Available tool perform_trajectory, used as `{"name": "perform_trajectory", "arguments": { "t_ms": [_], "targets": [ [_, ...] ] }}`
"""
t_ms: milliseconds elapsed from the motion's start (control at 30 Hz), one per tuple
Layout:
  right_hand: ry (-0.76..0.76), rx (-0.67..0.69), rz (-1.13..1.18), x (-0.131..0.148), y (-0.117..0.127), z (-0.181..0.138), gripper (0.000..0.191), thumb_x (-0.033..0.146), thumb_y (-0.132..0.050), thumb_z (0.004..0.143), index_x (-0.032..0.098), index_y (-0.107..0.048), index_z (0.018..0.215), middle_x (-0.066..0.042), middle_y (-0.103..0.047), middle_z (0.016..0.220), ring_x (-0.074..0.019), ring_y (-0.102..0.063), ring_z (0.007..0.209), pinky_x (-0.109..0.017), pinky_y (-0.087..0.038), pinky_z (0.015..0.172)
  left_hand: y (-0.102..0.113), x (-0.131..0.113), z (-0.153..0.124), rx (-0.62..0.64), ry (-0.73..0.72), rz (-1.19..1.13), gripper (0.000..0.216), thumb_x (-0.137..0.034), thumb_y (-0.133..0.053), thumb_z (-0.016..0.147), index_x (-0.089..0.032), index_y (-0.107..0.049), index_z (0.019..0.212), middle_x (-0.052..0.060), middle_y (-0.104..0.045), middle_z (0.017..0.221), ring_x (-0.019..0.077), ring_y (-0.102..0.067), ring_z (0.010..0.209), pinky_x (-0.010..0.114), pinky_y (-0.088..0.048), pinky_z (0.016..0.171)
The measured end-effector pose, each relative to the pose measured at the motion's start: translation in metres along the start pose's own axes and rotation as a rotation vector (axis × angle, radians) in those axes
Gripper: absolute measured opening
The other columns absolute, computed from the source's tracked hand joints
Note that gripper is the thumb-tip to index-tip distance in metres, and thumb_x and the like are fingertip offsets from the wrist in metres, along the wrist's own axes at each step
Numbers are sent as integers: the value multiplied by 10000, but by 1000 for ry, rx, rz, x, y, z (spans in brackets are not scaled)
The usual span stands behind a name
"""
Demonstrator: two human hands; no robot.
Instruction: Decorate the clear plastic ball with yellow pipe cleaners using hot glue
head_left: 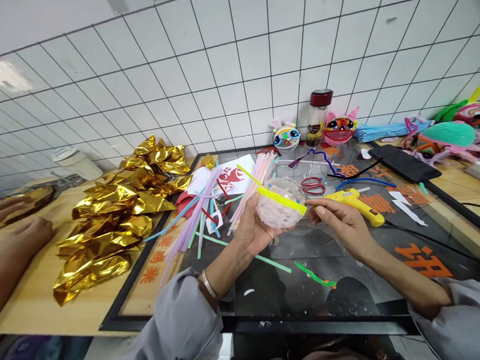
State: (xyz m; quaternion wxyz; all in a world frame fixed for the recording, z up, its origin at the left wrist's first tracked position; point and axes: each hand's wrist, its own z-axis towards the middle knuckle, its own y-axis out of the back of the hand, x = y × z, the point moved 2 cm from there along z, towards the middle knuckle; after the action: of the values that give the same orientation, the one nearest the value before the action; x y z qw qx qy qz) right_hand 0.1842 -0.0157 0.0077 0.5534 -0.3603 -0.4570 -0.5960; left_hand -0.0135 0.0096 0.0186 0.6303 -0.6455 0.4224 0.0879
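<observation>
My left hand [249,226] cups a clear, pinkish ball [278,203] from the left, fingers wrapped round it. A yellow pipe cleaner [274,195] lies across the top of the ball. My right hand [341,219] pinches the pipe cleaner's right end at the ball's side. Both hands are raised a little above the dark glass board [354,281]. A yellow glue gun [359,203] lies just behind my right hand.
Crumpled gold foil [115,221] is piled at the left. Pastel pipe cleaners [209,209] and red scissors [312,186] lie on the board. A jar [318,117], small masks [286,136] and a phone [403,163] sit at the back. Another person's hands [8,223] rest at far left.
</observation>
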Motion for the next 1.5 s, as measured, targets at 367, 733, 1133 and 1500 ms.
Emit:
{"name": "perform_trajectory", "arguments": {
  "t_ms": [367,733,1133,1500],
  "targets": [
    [817,21,-646,21,-10,-14,544,17,-461,884,243,-537,1373,-2,-567,720,-138,-516,620,-272,-419,582,-5,0,-1,-49,52,-46,443,-458,-439,937,-129,-611,1179,146,-737,1028,261,-722,819,390,-613,622],
    [813,69,-678,17,-11,-17,573,29,-471,879,218,-470,1420,-16,-585,763,-153,-525,660,-292,-405,610,-2,1,-1,-37,40,-19,460,-462,-494,915,-135,-601,1220,146,-739,1027,254,-712,809,405,-608,655],
    [794,35,-726,19,-11,-17,379,73,-515,889,173,-578,1250,-23,-612,730,-156,-508,631,-297,-416,604,-2,2,-4,-60,-16,46,450,-455,-560,877,-168,-601,1221,136,-724,1121,260,-716,870,388,-612,660],
    [797,-23,-721,21,-23,-15,135,156,-441,968,197,-501,854,-19,-583,687,-147,-486,606,-284,-374,590,-7,-3,-12,-120,-111,167,544,-423,-672,783,-176,-595,1261,116,-730,1148,289,-708,988,437,-633,764]
  ]
}}
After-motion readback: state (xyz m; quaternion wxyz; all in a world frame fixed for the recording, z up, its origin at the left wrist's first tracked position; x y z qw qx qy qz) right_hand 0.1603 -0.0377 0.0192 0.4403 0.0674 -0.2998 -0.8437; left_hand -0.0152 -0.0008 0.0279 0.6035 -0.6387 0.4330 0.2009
